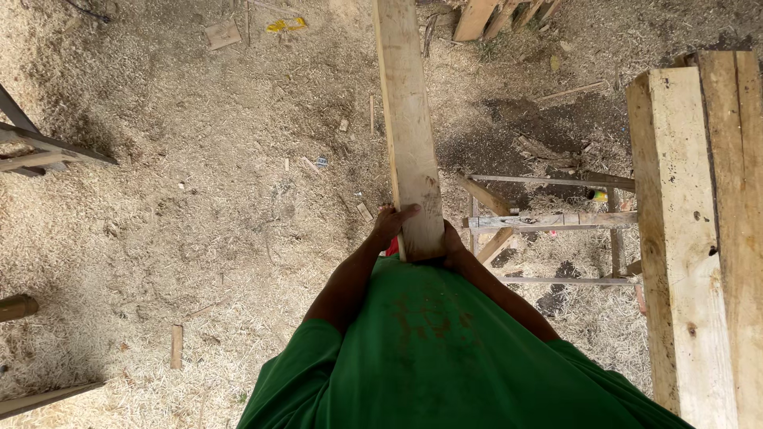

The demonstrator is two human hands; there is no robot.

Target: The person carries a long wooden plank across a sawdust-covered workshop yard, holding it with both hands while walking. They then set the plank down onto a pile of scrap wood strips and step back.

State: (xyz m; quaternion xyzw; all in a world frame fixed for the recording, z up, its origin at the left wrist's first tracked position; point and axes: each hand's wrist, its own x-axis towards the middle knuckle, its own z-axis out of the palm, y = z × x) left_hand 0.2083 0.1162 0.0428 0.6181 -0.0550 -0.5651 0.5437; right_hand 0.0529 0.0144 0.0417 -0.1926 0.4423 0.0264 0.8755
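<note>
I clasp the long plank [409,127] at its near end, left hand [391,224] wrapped around one edge, right hand [453,241] mostly hidden behind the other. It juts out over the sawdust floor [199,199], left of the stacked boards [699,238]; I judge that holding it level keeps the far end off them.

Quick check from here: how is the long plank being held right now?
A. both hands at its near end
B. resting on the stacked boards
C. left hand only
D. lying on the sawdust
A: the left hand and right hand both grip the near end of the plank, which extends away above the sawdust floor.
</note>
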